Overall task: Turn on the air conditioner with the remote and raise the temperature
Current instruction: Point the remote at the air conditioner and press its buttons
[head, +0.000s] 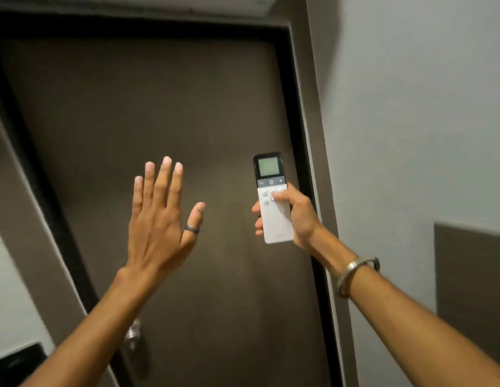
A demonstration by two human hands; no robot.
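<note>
A slim white remote [276,219] with a black top and a small green-lit screen stands upright in my right hand [295,216]. The thumb lies across the white buttons below the grey power and plus row. A metal bangle circles that wrist. My left hand [159,219] is raised to the left of the remote, palm away, fingers spread, holding nothing; a dark ring sits on its thumb. No air conditioner is in view.
A dark brown door [159,107] in a black frame fills the view ahead, with a metal handle [134,333] low down. A pale wall [410,107] runs along the right with a brown panel [472,275]. A black box [17,364] sits at the lower left.
</note>
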